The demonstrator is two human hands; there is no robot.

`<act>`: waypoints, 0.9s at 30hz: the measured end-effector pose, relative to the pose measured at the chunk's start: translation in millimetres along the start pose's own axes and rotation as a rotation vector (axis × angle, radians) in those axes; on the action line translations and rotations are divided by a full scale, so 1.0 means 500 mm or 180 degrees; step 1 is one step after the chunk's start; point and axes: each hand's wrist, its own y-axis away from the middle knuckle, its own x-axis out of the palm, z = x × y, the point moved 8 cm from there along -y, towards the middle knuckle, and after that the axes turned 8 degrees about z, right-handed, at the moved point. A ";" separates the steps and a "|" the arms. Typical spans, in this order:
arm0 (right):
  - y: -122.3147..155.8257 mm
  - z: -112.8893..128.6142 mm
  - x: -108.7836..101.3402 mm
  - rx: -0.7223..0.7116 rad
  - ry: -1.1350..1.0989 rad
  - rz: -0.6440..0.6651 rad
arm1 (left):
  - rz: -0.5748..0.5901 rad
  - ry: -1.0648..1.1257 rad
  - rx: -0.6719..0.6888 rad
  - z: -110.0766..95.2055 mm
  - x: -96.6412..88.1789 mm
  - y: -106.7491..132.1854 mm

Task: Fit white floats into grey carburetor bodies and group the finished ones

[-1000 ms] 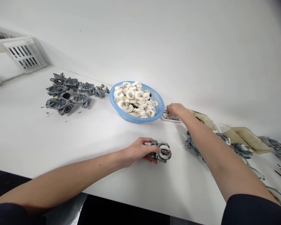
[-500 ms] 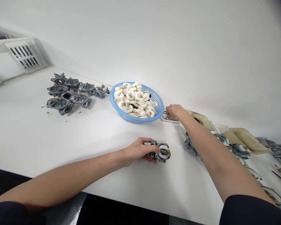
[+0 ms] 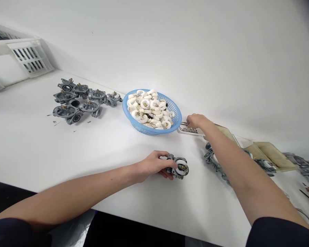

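My left hand (image 3: 154, 165) grips a grey metal carburetor body (image 3: 179, 167) on the table, thumb on top and fingers around its side. A white ring-shaped float and brass parts show in the open bowl. Further off, my right hand (image 3: 196, 120) reaches into a small white tray (image 3: 200, 133) of thin metal pins (image 3: 189, 129), fingertips bent down and drawn together. Whatever lies between those fingertips is too small or hidden. Beside that tray stands a blue basket (image 3: 154, 131) heaped with white floats (image 3: 154, 108).
Several carburetor bodies (image 3: 79, 99) stand at the back left, near a white slotted basket (image 3: 31, 58). More carburetor bodies (image 3: 216, 161) lie under and beyond my right forearm. Yellowish plastic trays (image 3: 275, 154) are along the wall at right. Small scraps dot the left of the table.
My right hand has shifted slightly right within the pin tray. The left hand keeps its hold on the carburetor body. The whole view has moved slightly.
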 end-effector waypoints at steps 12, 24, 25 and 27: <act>0.013 -0.015 0.026 0.0044 -0.0003 0.0044 | -0.0005 -0.0053 -0.0013 -0.006 0.004 0.007; 0.002 -0.008 0.022 -0.0021 0.0031 -0.0085 | 0.0025 -0.0025 -0.0020 -0.005 0.005 0.006; 0.001 -0.005 0.022 -0.0040 0.0030 -0.0109 | 0.0029 -0.0032 -0.0017 -0.005 0.005 0.006; 0.000 0.001 0.020 -0.0116 0.0002 -0.0190 | 0.0028 -0.0033 -0.0008 -0.005 0.005 0.006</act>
